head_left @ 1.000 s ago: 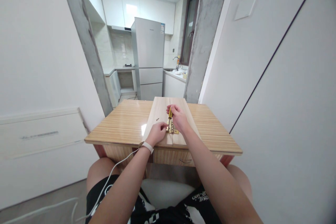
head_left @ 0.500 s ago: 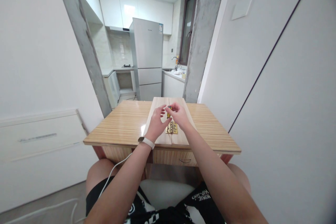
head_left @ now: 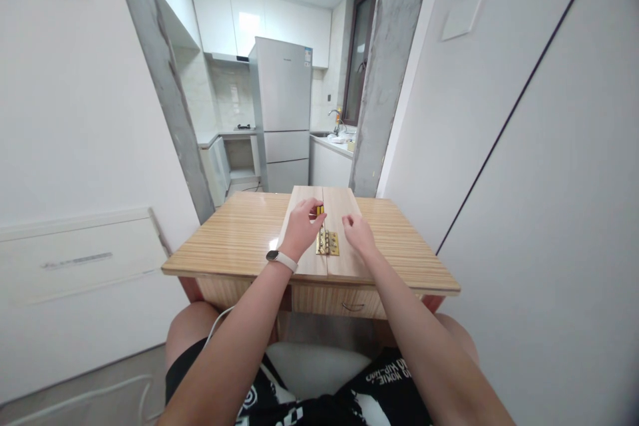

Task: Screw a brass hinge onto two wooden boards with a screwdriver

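My left hand (head_left: 303,226) is closed round the yellow-and-black handle of a screwdriver (head_left: 320,210). The tool stands roughly upright, with its thin shaft pointing down towards a brass hinge (head_left: 327,243); I cannot tell whether the tip touches a screw. The hinge lies unfolded across the seam between two pale wooden boards (head_left: 344,200), with screws or screw holes showing on its leaves. To the right of the hinge, my right hand (head_left: 358,233) is low over the right-hand board with fingers curled together. Whatever it may hold is hidden.
The boards lie on a striped wooden table (head_left: 219,233) with a drawer (head_left: 329,299) at the front. White walls flank me. Beyond the table stand a grey fridge (head_left: 284,93) and a kitchen counter with a tap (head_left: 335,118). A white cable (head_left: 219,323) hangs by my left leg.
My right hand has left the screwdriver handle and moved right and down to the right-hand board, its fingers curled. My left hand, open beside the handle before, now grips the screwdriver.
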`<state>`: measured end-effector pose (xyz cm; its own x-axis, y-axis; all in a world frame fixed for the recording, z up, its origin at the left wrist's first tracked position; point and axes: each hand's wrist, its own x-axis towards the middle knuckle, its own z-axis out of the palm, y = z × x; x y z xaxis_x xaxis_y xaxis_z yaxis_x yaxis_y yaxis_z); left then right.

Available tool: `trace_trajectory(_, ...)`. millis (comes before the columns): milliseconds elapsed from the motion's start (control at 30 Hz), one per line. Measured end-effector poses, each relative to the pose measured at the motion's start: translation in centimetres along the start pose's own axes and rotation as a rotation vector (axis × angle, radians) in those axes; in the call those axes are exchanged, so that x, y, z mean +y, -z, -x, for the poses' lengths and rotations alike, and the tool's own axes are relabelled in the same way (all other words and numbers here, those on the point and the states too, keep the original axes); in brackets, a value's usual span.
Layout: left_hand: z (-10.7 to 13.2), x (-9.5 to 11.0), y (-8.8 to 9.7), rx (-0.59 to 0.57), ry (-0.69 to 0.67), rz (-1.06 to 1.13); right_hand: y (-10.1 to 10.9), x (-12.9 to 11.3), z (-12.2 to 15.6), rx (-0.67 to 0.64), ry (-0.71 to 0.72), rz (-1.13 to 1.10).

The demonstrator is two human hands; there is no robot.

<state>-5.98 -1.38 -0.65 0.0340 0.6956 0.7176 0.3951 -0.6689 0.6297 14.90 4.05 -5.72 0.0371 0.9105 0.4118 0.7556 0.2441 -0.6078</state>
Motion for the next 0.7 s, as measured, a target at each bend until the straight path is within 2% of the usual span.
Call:
trace_trajectory(100,0.0,0.0,0.2,-0.038,0.014,0.018,-0.9,2.1,0.7,-0.080,0.003,0.300)
trace_trajectory(200,-0.1,-0.1,0.1,-0.055,0.010,0.036,-1.7,2.9,1.5,-0.097,-0.001,0.432)
trace_trajectory(500,-0.8,-0.1,-0.1,0.066,-0.007,-0.023,-2.2,3.1,2.1,-0.075,0.021,0.464)
trace_trajectory(700,-0.5,0.0,-0.2,0.039,0.014,0.020,-2.2,3.0,2.2,-0.078,0.018,0.466)
